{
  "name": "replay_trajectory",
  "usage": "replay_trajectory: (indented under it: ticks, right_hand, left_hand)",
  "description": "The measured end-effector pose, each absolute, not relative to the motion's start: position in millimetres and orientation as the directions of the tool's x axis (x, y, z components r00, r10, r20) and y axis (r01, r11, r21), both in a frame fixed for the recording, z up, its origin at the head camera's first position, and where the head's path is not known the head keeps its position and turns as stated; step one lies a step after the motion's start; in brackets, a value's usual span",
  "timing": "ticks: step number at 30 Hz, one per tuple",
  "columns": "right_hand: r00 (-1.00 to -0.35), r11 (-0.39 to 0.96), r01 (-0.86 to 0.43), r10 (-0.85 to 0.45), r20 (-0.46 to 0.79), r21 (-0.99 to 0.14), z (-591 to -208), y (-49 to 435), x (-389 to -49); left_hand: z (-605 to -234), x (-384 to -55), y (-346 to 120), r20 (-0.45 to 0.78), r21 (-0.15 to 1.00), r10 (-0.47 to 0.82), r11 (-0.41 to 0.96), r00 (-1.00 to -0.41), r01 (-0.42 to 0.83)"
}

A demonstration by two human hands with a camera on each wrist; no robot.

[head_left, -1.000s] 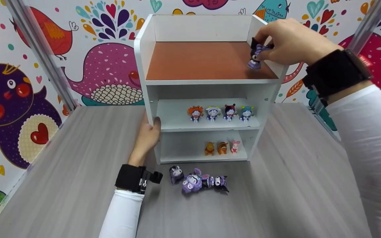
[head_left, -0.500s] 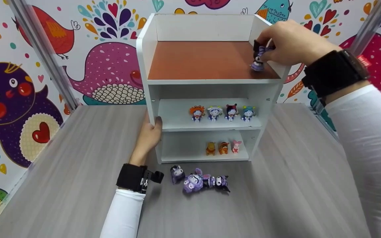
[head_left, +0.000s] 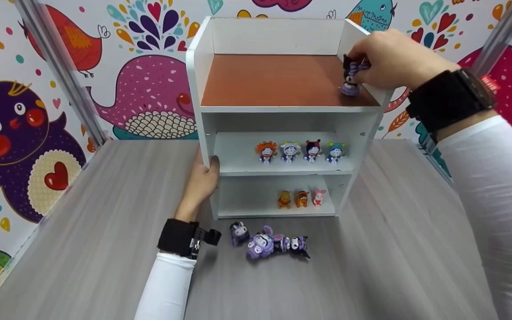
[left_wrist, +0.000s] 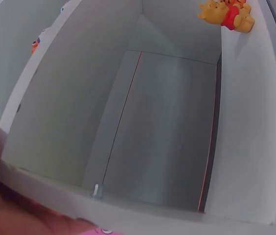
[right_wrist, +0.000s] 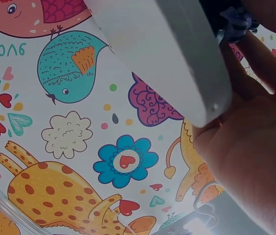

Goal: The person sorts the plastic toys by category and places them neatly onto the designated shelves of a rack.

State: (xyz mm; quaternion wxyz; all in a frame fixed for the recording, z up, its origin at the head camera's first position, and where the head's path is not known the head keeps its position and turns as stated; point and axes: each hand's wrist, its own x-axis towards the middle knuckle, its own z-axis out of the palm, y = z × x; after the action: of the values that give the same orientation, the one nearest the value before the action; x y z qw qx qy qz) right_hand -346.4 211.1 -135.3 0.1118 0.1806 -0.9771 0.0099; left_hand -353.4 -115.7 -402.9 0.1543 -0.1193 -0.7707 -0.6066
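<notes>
My right hand (head_left: 387, 60) pinches a small purple-and-black figurine (head_left: 351, 80) at the right end of the brown top of a white shelf unit (head_left: 278, 110). Its base appears to touch that surface or hover just over it; I cannot tell which. In the right wrist view, fingers (right_wrist: 260, 63) hide much of the figurine. My left hand (head_left: 201, 180) grips the unit's left side panel, thumb on the front edge. On the floor before the unit lie more purple figurines: one small (head_left: 239, 233), one larger and fluffy (head_left: 260, 246), and one with black points (head_left: 299, 245).
Several costumed figurines (head_left: 290, 152) stand in a row on the middle shelf. The lowest shelf holds a yellow bear figurine (head_left: 284, 199), an orange tiger figurine (head_left: 301, 199) and a pink piglet figurine (head_left: 318, 197). A patterned wall (head_left: 149, 98) rises behind the unit.
The whole head view shifts slightly rightward. Beyond that, the pinched figurine sits a little lower and nearer the right panel; the left hand keeps its grip.
</notes>
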Motion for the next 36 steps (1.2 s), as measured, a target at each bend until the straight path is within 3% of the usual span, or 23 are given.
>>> replay_trajectory:
  ticks: [18, 25, 28, 32, 36]
  right_hand:
    - [-0.915, 0.933, -0.361, -0.357, 0.19, 0.018, -138.7, 215.2, -346.7]
    - [-0.882, 0.922, -0.383, -0.351, 0.313, -0.046, -139.5, 216.6, -334.5]
    - [-0.808, 0.881, -0.457, -0.355, 0.471, -0.121, -145.3, 213.9, -317.6]
    - [-0.581, 0.721, -0.667, -0.349, 0.735, -0.185, -176.1, 204.8, -288.3]
    - [-0.393, 0.526, -0.837, -0.39, 0.833, -0.149, -229.2, 191.5, -264.1]
  left_hand:
    - [-406.3, -355.7, -113.0, 0.415, 0.888, -0.014, 0.223, -0.91, 0.402]
    - [-402.4, -356.8, -115.2, 0.404, 0.891, -0.009, 0.231, -0.915, 0.391]
    - [-400.0, -357.2, -117.2, 0.41, 0.888, -0.012, 0.236, -0.912, 0.396]
    - [-398.5, -355.4, -117.6, 0.409, 0.888, -0.015, 0.237, -0.912, 0.395]
    - [-402.0, -355.6, -114.7, 0.395, 0.893, -0.002, 0.236, -0.919, 0.384]
